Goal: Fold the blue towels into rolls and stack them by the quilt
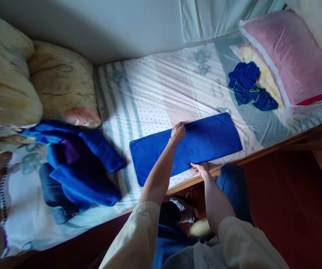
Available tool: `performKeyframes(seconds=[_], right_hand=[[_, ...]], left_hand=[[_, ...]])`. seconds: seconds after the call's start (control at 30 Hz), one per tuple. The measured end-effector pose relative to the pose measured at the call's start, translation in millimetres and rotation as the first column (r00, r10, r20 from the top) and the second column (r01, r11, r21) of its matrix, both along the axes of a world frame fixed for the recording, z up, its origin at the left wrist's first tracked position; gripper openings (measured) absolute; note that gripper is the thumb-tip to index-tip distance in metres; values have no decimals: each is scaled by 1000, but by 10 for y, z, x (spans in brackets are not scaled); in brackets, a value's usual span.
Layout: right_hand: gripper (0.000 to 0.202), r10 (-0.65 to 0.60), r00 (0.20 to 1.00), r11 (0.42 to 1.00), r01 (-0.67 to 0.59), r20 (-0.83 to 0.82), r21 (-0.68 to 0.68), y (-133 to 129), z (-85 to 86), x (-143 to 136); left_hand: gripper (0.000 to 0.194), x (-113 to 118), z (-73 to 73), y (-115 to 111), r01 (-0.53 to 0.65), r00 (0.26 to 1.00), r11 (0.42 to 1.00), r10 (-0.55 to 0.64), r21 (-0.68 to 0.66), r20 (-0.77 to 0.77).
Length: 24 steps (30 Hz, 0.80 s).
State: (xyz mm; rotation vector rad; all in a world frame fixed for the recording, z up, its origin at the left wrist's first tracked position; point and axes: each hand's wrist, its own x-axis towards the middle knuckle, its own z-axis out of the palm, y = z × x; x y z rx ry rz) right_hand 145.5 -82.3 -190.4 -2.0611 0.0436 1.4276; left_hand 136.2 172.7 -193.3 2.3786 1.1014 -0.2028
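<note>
A blue cloth (211,138) lies folded into a long flat rectangle on the bed, near its front edge. At the far long edge of the cloth, about midway along, is my left hand (178,132), its fingers curled over the edge and closed; whether fabric is pinched in them is hidden. My right hand (200,168) touches the near long edge, a little further right, with its fingers partly stretched out.
Crumpled dark blue clothes (85,179) lie at the left of the bed (161,86), beside pillows (62,82). A bunched blue cloth (245,84) rests by a pink pillow (292,56) at the right. The wooden bed edge (250,157) runs along the front.
</note>
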Motion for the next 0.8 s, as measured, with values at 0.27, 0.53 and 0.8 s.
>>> performKeyframes(seconds=[0.27,0.53,0.8], right_hand=[[21,-119,984,992,111,-134,-66,20,6,0],[25,-109,989,994,106,-102,-34,4,-24,-4],[34,-113,994,960,109,-1,258,-232,544,-15]], left_hand=[[42,90,70,147,-9,999,1000,8,-27,-52],[20,-36,347,117,-143,989,989,142,23,42],[33,-486,1456,-216,-106,950,994,102,-4,295]])
